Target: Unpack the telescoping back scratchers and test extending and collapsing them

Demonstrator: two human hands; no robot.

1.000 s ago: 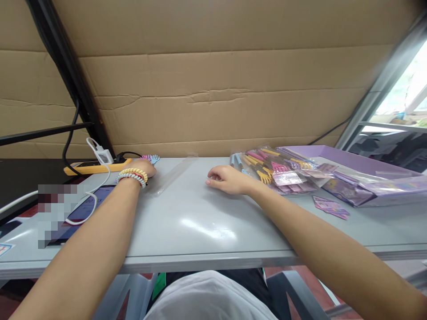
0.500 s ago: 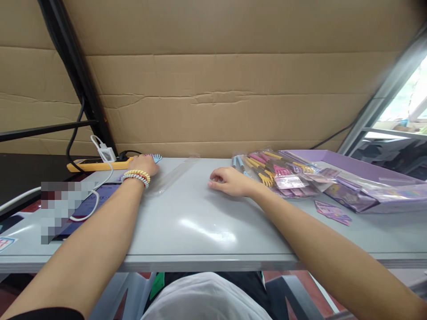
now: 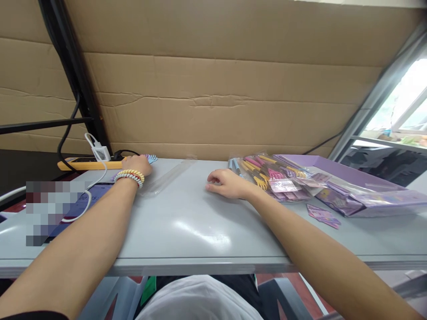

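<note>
At the back left of the grey table point(image 3: 160, 231), my left hand point(image 3: 136, 165) is beside a small blue, hand-shaped piece point(image 3: 152, 158); its fingers are hidden, so its grip cannot be made out. A clear, narrow plastic sleeve point(image 3: 170, 178) lies flat just right of it. My right hand point(image 3: 225, 183) rests near the middle of the table with curled fingers and a gap between thumb and fingers, holding nothing. Right behind it is a pile of clear packets point(image 3: 263, 171) with yellow, pink and blue hand-shaped sticks.
A purple box point(image 3: 370, 178) stands at the right, with purple cards point(image 3: 323, 216) before it. A yellow power strip point(image 3: 90, 164) with a white charger point(image 3: 101, 152) and a phone point(image 3: 80, 204) with a white cable are at the left. Cardboard point(image 3: 213, 80) rises behind.
The view has shifted slightly, so the table's things appear a little further left. Both hands keep nearly the same places on the table.
</note>
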